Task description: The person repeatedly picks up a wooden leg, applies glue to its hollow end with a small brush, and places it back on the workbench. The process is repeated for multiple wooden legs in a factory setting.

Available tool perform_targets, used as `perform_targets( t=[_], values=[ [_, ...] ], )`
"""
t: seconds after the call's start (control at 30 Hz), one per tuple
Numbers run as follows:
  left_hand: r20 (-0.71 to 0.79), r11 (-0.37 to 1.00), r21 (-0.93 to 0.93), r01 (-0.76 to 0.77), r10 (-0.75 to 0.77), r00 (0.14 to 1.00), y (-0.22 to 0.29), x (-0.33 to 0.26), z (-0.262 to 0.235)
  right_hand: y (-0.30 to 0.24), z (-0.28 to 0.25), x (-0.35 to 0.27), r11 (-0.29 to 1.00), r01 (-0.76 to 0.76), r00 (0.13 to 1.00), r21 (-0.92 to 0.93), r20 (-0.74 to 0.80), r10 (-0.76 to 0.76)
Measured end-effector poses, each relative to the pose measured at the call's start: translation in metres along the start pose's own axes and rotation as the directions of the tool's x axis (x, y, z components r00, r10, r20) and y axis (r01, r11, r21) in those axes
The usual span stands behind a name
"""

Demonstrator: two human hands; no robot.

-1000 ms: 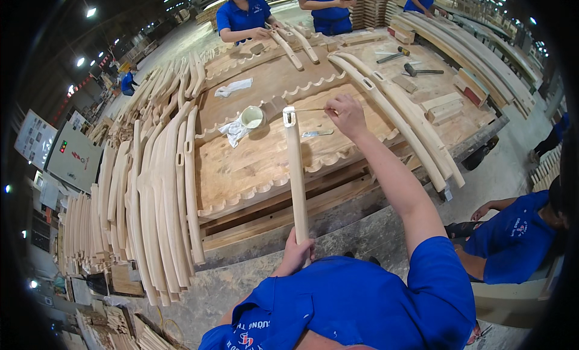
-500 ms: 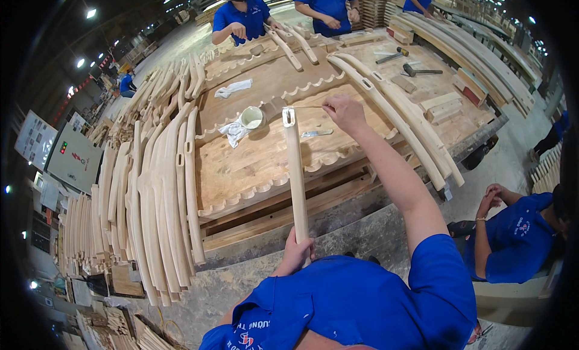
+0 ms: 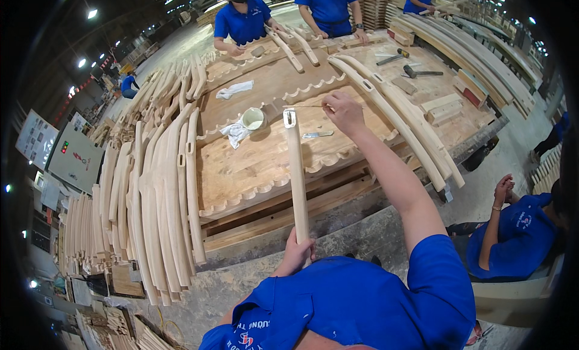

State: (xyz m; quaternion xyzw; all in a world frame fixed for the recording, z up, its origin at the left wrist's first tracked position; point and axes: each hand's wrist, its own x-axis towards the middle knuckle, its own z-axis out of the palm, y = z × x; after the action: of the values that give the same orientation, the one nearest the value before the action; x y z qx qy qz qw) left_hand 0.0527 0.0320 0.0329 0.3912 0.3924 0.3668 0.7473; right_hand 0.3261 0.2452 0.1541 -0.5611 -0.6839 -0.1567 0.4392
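One curved wooden chair leg (image 3: 296,175) stands upright against the workbench (image 3: 253,169), your left hand (image 3: 298,252) closed round its lower end. Your right hand (image 3: 342,110) pinches a thin stick (image 3: 309,106) at the leg's slotted top, so I judge the slot work still under way, with the white cup (image 3: 253,118) nearby.

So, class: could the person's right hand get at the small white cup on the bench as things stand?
Probably yes: the right hand hovers near the white cup, with only the upright wooden piece standing between.

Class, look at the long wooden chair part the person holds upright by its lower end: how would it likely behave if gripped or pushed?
The wooden part probably stays stiff: it stands straight from the left hand. Gripped only at the bottom, it may tip if released. Its sanded-looking surface could be slightly slippery.
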Motion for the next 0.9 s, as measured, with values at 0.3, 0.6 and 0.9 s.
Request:
perform_targets(
  t=[0.3, 0.6, 0.9],
  values=[
    [0.020, 1.000, 0.013, 0.007, -0.007, 1.000, 0.000, 0.000, -0.001, 0.002, 0.000, -0.002, 0.999, -0.015, 0.992, 0.043, 0.124, 0.009],
    [-0.005, 1.000, -0.002, 0.009, -0.009, 1.000, 0.001, -0.001, 0.002, 0.006, -0.008, 0.003, 0.995, -0.029, 0.960, 0.095, 0.278, 0.002],
    [0.020, 1.000, -0.011, 0.011, -0.011, 1.000, 0.002, 0.000, -0.001, 0.007, -0.013, 0.001, 0.992, -0.024, 0.938, 0.125, 0.346, -0.020]
  ],
)
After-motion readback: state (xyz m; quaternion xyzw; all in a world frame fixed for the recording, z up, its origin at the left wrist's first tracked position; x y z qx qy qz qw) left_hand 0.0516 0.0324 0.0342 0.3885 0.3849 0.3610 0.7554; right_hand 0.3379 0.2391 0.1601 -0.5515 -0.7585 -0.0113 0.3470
